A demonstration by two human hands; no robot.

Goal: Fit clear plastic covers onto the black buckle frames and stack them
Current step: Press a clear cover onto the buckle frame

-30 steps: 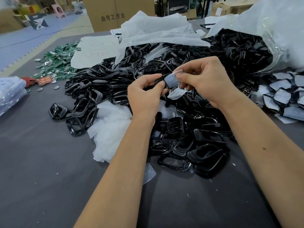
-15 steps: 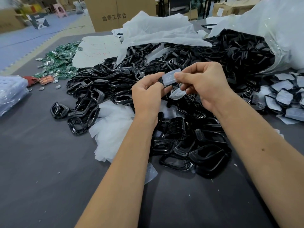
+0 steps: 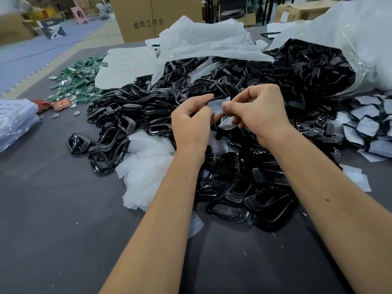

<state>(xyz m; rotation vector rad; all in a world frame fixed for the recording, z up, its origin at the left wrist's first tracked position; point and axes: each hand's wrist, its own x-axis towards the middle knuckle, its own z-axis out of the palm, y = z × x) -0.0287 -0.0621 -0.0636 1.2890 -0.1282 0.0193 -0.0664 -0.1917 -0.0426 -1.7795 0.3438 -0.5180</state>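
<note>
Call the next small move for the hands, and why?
Probably press the cover down onto the frame: both hands, left hand and right hand, pinch them together above the pile, and the cover looks not fully seated.

We are looking at a factory or warehouse packing floor, not a home or shop. A broad work table (image 3: 53, 230) covered in dark grey felt carries bulk stock: a great heap of black buckle frames (image 3: 222, 98) spilling from a large clear plastic sack (image 3: 350, 39), loose white packing sheets (image 3: 207, 45), and a scatter of small green pieces (image 3: 82, 77) that may be circuit boards, though the blur leaves us unsure. Behind the table stands a tall cardboard carton (image 3: 152, 15) printed with Chinese characters, more cartons (image 3: 297, 9) sit at the far right, and blue interlocking floor mats (image 3: 31, 58) stretch away on the left.
</note>
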